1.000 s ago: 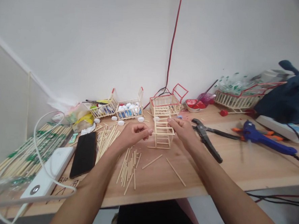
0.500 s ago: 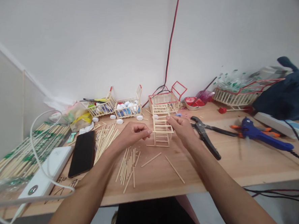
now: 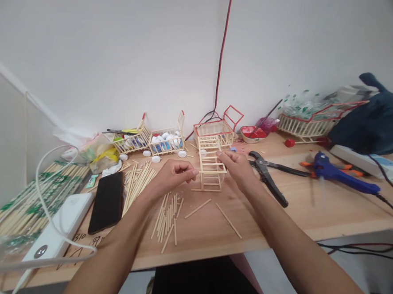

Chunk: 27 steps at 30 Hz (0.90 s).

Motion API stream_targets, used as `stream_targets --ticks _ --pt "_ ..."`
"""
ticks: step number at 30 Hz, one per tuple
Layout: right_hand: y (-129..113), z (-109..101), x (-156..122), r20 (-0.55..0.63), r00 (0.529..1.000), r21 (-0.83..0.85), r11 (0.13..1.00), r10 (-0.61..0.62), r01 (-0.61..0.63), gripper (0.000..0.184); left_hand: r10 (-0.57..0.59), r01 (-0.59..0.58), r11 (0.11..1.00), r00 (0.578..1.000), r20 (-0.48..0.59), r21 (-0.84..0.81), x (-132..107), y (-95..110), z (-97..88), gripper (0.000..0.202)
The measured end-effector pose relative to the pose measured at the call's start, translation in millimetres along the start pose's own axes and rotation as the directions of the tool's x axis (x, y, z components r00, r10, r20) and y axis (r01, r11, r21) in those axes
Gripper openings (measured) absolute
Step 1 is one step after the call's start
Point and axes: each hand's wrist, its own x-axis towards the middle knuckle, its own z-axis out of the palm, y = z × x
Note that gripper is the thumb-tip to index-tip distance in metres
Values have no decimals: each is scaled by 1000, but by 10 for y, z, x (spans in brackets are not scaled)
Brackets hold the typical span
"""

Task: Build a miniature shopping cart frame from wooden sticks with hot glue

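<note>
A small open frame of thin wooden sticks [image 3: 212, 170] stands on the table between my hands. My right hand [image 3: 237, 166] pinches its right side near the upper rail with thumb and forefinger. At the frame's left front corner is my left hand [image 3: 176, 176], its fingers curled and thumb pressed to the forefinger. Whether those fingertips hold a small piece is hidden. Short cut sticks [image 3: 167, 218] lie in a loose pile below my left hand. Two single sticks, a left one [image 3: 197, 208] and a right one [image 3: 228, 220], lie in front of the frame.
Pliers [image 3: 268, 180] and a blue glue gun [image 3: 344, 174] lie to the right. Finished stick carts, including a red-trimmed one [image 3: 214, 129], stand along the wall. Leftward are longer sticks [image 3: 137, 183], a phone [image 3: 107, 202], a white power bank [image 3: 61, 223] with cable and packaged sticks [image 3: 36, 199].
The camera view has turned slightly, so the background sits a little further left. Both hands keep their poses at the stick frame.
</note>
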Motion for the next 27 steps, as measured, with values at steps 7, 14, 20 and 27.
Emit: stream_targets --ticks 7,14,20,27 --pt "-15 -2 -7 2 1000 -15 1000 -6 6 41 -15 15 1000 1000 2 16 -2 43 1 34" --pt "-29 3 -4 10 1000 -11 1000 -2 2 41 -15 15 1000 1000 -2 15 3 44 8 35" --pt "-24 13 -4 7 1000 5 1000 0 0 42 -9 9 1000 1000 -8 20 3 28 6 35" --pt "-29 11 -13 -5 1000 11 1000 7 -7 43 -14 14 1000 1000 -15 1 8 -7 12 34"
